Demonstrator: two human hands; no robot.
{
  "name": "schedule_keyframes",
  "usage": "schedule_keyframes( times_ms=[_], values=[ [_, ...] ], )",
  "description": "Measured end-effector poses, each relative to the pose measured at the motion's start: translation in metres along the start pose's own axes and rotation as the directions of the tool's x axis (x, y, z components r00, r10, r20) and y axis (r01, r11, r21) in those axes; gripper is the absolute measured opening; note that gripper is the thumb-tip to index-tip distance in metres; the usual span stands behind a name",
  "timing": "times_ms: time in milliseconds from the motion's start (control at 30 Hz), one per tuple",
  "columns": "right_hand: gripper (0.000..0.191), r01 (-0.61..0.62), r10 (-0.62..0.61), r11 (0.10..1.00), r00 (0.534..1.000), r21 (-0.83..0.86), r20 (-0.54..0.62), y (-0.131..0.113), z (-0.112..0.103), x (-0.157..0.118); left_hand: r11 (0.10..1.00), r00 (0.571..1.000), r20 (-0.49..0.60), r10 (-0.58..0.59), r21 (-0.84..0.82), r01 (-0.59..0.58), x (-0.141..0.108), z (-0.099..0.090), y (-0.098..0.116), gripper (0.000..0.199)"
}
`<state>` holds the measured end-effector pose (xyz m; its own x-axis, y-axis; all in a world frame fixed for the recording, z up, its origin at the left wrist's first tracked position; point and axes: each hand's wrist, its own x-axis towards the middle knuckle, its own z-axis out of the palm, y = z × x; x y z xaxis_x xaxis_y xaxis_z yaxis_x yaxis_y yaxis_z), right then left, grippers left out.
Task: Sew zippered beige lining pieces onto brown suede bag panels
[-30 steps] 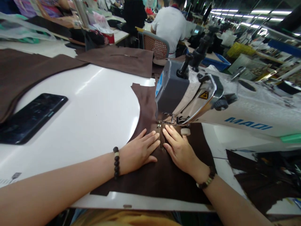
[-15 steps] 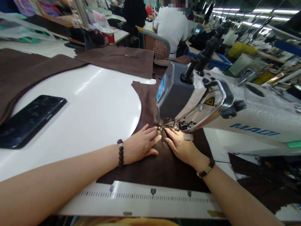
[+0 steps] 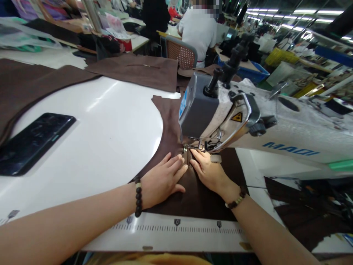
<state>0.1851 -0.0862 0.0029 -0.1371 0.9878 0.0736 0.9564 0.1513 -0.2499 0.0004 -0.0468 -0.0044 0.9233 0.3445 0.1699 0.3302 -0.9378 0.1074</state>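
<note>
Under the needle area of the sewing machine (image 3: 201,110) lies a brown fabric piece (image 3: 204,198) with a short zipper (image 3: 188,157) in it. My left hand (image 3: 162,180) rests flat on the fabric left of the zipper, fingers spread. Just right of the zipper, my right hand (image 3: 211,171) lies on the fabric with its fingers apart, the fingertips close to the presser foot (image 3: 185,148). Dark bead bracelets circle both wrists. Neither hand grasps anything. The needle itself is too small to make out.
A black phone (image 3: 35,143) lies on the white table (image 3: 118,121) at the left. More brown fabric (image 3: 138,73) is spread along the back. Dark pieces (image 3: 306,213) lie at the right. A person in white (image 3: 197,33) sits beyond, by a chair (image 3: 180,53). A printed ruler (image 3: 198,230) runs along the front edge.
My left hand has moved back toward me, slightly away from the presser foot. The fabric's front left edge sits differently under it. The whole view has shifted a little.
</note>
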Motion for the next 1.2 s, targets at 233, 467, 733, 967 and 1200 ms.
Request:
schedule_keyframes(
  times_ms=[233,467,733,967,1200],
  values=[
    [0.034,-0.007,0.006,0.998,1.0,-0.063,-0.022,-0.004,0.002,-0.001,1.0,1.0,-0.022,0.009,-0.01,-0.009,0.0,0.003,0.0,0.06],
    [0.032,0.002,-0.004,0.997,1.0,-0.073,-0.022,-0.003,0.003,0.002,1.0,1.0,-0.004,0.013,-0.008,-0.013,0.001,-0.002,-0.003,0.054],
    [0.031,0.011,-0.011,0.999,1.0,-0.043,0.016,0.0,0.002,0.006,1.0,1.0,-0.006,0.013,-0.01,-0.013,0.004,0.002,-0.007,0.054],
    [0.03,-0.015,0.016,1.0,0.999,-0.021,0.035,0.007,0.005,0.013,1.0,1.0,0.007,-0.001,-0.009,0.001,0.011,0.0,-0.013,0.052],
    [0.032,0.013,0.001,0.992,0.994,-0.124,0.111,0.012,0.007,0.022,1.0,1.0,0.019,0.002,-0.011,-0.002,0.018,0.0,-0.021,0.05]
  ],
)
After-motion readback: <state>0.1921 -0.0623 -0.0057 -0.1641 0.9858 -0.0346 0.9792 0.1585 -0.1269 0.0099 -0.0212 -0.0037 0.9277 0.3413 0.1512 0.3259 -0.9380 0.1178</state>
